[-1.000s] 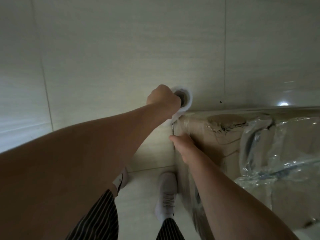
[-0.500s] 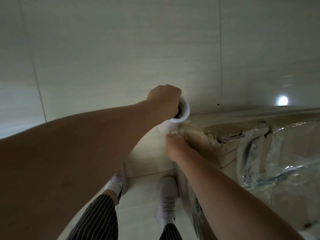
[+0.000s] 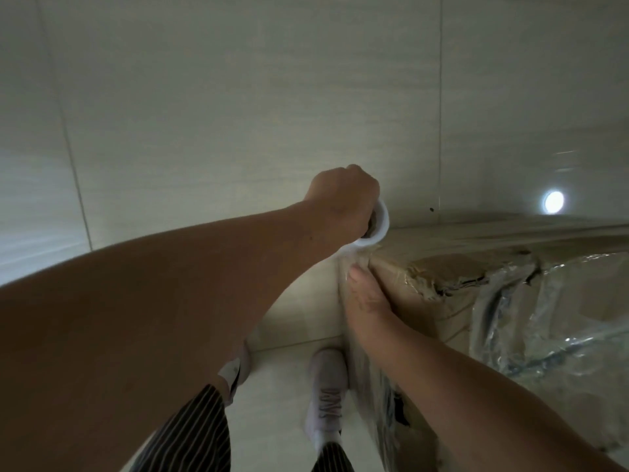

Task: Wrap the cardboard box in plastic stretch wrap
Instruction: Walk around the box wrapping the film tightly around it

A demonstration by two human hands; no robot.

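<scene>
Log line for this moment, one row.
step: film at box corner | left hand: grips wrap roll | right hand: presses film against cardboard box corner | status: partly wrapped

Cardboard box [image 3: 412,291], right half of frame: brown paper board, matt, slightly fibrous. Torn patch [image 3: 452,270] on its top face: outer ply ripped away, rough, ragged edges.

Stretch wrap [image 3: 544,321]: thin clear plastic film, glossy. It is crinkled and bunched at far right, with bright glints. Over the box's near corner it lies smoother, showing only faint streaks.

Roll [image 3: 379,229], centre: wound film reads milky white and smooth; the core inside looks dull brown, paper-like.

Tiles [image 3: 238,97], upper frame: pale, smooth, semi-gloss, thin grout lines; round light glare [image 3: 553,201] upper right.

Trousers [image 3: 190,434], bottom: striped cloth, matt.

Shoes [image 3: 326,396]: white, matt, probably textile
</scene>
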